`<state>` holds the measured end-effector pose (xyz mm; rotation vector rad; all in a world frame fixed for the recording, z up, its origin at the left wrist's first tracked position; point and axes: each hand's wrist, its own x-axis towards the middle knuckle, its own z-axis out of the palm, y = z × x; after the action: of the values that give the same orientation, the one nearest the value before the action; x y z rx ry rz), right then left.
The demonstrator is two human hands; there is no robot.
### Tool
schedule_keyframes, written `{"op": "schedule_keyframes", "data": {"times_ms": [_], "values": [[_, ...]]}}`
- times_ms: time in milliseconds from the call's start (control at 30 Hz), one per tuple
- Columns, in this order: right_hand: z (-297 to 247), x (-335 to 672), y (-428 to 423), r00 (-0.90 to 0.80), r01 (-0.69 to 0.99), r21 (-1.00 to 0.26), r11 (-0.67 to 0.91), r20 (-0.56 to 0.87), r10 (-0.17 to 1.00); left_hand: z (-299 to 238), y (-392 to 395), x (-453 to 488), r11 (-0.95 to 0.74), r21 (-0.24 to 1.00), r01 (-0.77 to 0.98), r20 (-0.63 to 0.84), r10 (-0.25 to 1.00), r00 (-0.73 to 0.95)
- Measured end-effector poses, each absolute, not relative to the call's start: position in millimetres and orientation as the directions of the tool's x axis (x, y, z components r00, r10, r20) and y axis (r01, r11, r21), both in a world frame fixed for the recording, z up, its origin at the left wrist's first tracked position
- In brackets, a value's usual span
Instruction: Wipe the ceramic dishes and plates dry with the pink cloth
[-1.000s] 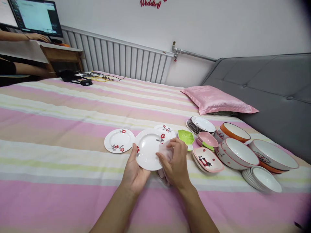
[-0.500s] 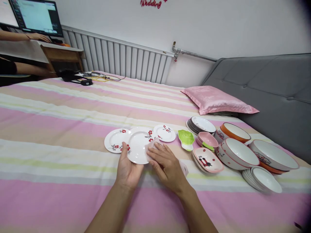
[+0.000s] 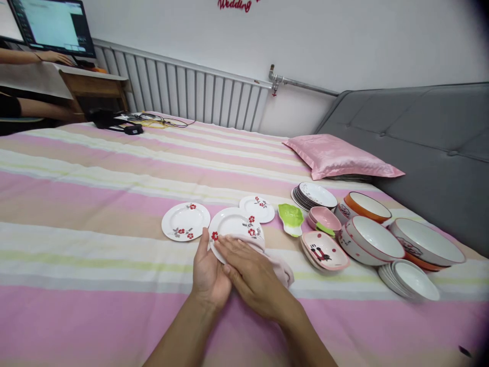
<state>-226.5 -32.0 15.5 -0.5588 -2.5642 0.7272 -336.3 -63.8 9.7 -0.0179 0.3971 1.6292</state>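
Note:
My left hand grips the near edge of a white plate with red flowers, its thumb at the rim and its other fingers beneath. Over the plate's near part lies my right hand, fingers stretched flat, pressing a pale pink cloth to the surface. The cloth trails off to the right, partly hidden under that hand. Left of the held plate, a matching flowered plate rests on the bed. A smaller flowered plate sits just behind it, partly overlapped in view.
To the right stand a green leaf-shaped dish, a pink bowl, a square cat dish, a plate stack, large bowls and small white bowls. Behind are a pillow and cables. A person sits at a desk.
The held plate has shifted right and turned, with its flowers in new positions, uncovering more of the left plate. My right hand and the cloth have slid across toward the plate's near-left part.

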Motion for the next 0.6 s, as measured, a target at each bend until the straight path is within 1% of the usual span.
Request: {"op": "schedule_keyframes", "data": {"times_ms": [100,233,300,333,400,500,533,600], "values": [[10.5,-226.2,-29.8,-0.790,0.254,-0.617,0.745,0.311,0.528,11.5,-61.3,-334.1,-0.110,0.248,-0.962,-0.239,0.956,-0.171],[-0.1,-229.2,-24.1,-0.682,0.136,-0.750,0.647,0.403,0.610,14.6,-56.5,-334.6,-0.190,0.285,-0.939,-0.282,0.920,-0.272],[-4.2,-231.0,-20.9,-0.602,0.112,-0.771,0.627,0.449,0.660,14.6,-55.4,-334.8,-0.193,0.305,-0.933,-0.305,0.908,-0.288],[-5.5,-231.7,-19.6,-0.545,0.128,-0.770,0.625,0.472,0.694,14.3,-55.1,-334.7,-0.189,0.310,-0.932,-0.310,0.907,-0.287],[-6.6,-231.6,-17.2,-0.413,0.212,-0.755,0.621,0.506,0.757,13.6,-55.1,-334.5,-0.177,0.307,-0.935,-0.303,0.913,-0.273],[-5.6,-227.9,-14.3,-0.247,0.423,-0.706,0.567,0.512,0.822,13.5,-55.4,-334.3,-0.173,0.304,-0.937,-0.300,0.916,-0.267],[-5.1,-225.9,-13.3,-0.216,0.495,-0.691,0.527,0.489,0.845,13.7,-55.4,-334.4,-0.182,0.306,-0.934,-0.305,0.911,-0.277],[-4.4,-221.7,-11.2,-0.195,0.601,-0.674,0.429,0.397,0.897,14.5,-55.4,-334.5,-0.195,0.317,-0.928,-0.314,0.902,-0.297]]}}
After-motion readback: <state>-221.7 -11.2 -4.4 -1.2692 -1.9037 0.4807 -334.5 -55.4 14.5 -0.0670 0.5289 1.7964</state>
